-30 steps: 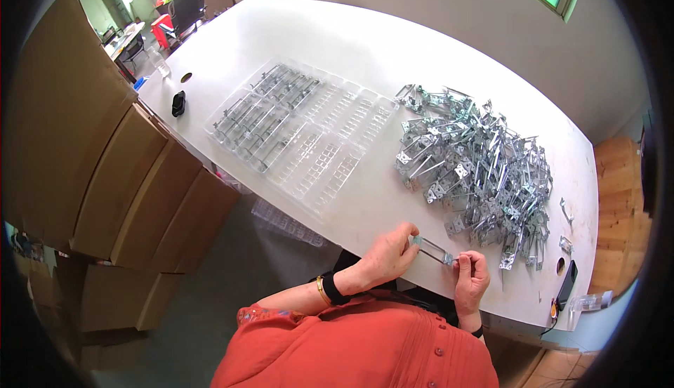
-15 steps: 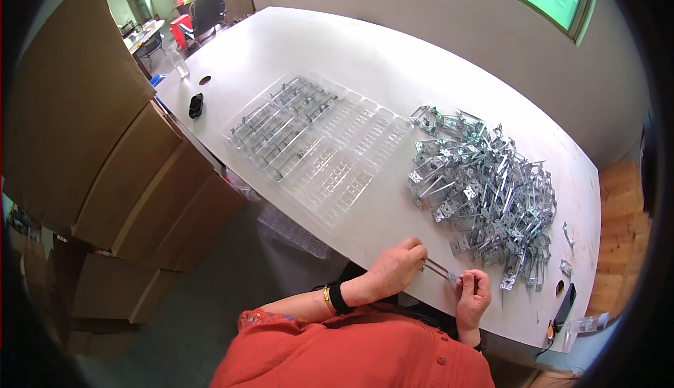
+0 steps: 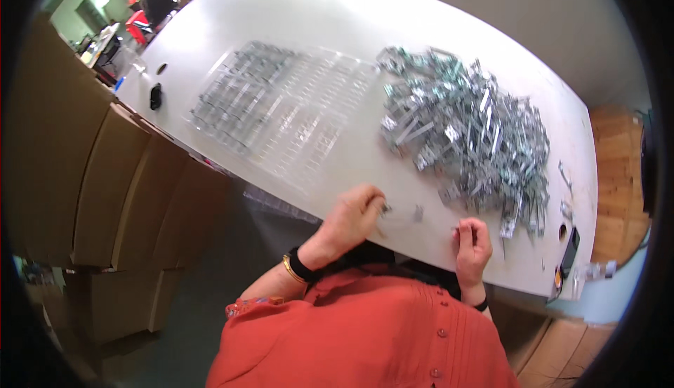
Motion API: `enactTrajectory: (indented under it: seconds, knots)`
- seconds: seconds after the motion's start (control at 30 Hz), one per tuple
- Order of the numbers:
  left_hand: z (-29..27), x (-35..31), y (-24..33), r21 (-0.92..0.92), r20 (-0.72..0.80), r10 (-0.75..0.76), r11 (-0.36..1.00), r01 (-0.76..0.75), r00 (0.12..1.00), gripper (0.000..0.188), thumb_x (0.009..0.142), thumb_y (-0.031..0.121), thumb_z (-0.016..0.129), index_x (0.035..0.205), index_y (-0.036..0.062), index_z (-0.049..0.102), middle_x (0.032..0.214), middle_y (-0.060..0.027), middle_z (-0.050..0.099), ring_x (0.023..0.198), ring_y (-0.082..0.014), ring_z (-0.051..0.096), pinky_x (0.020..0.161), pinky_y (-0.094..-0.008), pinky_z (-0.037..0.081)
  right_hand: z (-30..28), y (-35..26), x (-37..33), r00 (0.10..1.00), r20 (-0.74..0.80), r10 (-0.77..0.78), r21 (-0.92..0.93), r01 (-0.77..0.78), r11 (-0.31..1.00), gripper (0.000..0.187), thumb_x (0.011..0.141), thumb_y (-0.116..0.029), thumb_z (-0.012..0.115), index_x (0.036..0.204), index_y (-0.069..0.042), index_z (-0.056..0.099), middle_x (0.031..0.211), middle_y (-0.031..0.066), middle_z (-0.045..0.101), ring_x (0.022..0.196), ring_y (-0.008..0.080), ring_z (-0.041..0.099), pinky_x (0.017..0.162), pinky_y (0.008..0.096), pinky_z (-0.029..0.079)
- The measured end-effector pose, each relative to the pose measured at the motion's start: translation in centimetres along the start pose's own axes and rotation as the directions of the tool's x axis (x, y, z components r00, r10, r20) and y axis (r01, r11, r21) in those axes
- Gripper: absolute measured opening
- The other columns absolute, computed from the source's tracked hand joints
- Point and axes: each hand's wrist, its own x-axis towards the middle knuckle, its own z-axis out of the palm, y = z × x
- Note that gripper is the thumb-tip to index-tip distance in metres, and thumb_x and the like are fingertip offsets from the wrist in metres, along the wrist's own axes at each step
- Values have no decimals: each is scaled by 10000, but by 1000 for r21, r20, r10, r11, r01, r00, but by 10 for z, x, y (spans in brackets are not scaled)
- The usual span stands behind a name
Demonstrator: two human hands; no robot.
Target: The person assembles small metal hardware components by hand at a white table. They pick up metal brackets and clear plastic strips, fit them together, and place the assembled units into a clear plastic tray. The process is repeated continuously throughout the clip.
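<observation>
My left hand [image 3: 353, 217] is closed round one end of a slim metal bracket [image 3: 418, 213], smeared by motion, whose far end points toward my right hand. Apart from that bracket, my right hand [image 3: 473, 249] holds its thumb and fingers in a pinch; a tiny dark bit shows at the tips, too small to name. Beyond both hands lies a big heap of loose metal brackets [image 3: 467, 125] with thin rods and punched plates. A clear plastic tray [image 3: 309, 146] sits to the left of the heap, with rows of metal brackets [image 3: 242, 96] in its left part.
The white table [image 3: 281, 2] has its near edge just under my hands. A black object [image 3: 156, 97] lies at its far left. On the right are a dark phone-like object [image 3: 570, 249] and a few stray metal pieces [image 3: 565, 175]. Cardboard boxes [image 3: 119, 198] stand along the left.
My hands have moved apart: the left carries the bracket away to the left, and the right no longer touches its end. The whole view has shifted as my head moved.
</observation>
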Motion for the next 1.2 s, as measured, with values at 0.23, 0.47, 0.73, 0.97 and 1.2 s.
enactTrajectory:
  seconds: [0.23,0.47,0.73,0.97,1.2]
  knots:
    - [-16,-1,3,186,-115,47,982,-25,992,136,1040,50,675,1119,-31,750,859,-152,734,773,-176,700,722,-330,551,-5,8,-2,998,-13,-55,-27,54,998,129,1124,-173,682,1152,-48,677,985,-20,670,857,62,625,809,221,518]
    - [-15,2,18,251,6,83,965,-82,997,121,992,63,733,1090,-7,739,970,-153,693,817,-259,702,739,-368,557,-2,8,0,997,-24,-69,-32,68,997,113,1119,-156,687,1135,-44,684,960,-19,674,836,62,625,765,225,511]
    - [-12,8,19,393,142,116,905,-164,983,78,990,111,709,1015,38,715,981,-171,689,908,-413,698,802,-474,565,-6,14,-2,999,-14,-49,3,49,999,102,1123,-159,680,1134,-58,681,962,-24,672,844,56,623,790,219,514]
    - [-44,17,25,316,-12,176,935,-163,984,47,989,60,709,983,13,711,886,-158,703,823,-339,699,749,-415,554,-6,17,0,999,-10,-31,26,31,999,124,1121,-178,687,1133,-55,680,966,-20,673,848,66,625,803,226,518]
    - [-155,36,38,243,-455,106,970,9,884,71,1018,24,701,992,-31,737,829,-35,729,784,-96,680,727,-274,551,-6,14,-1,1000,-19,-18,30,18,999,124,1118,-177,694,1134,-55,685,970,-30,665,842,64,608,802,223,513]
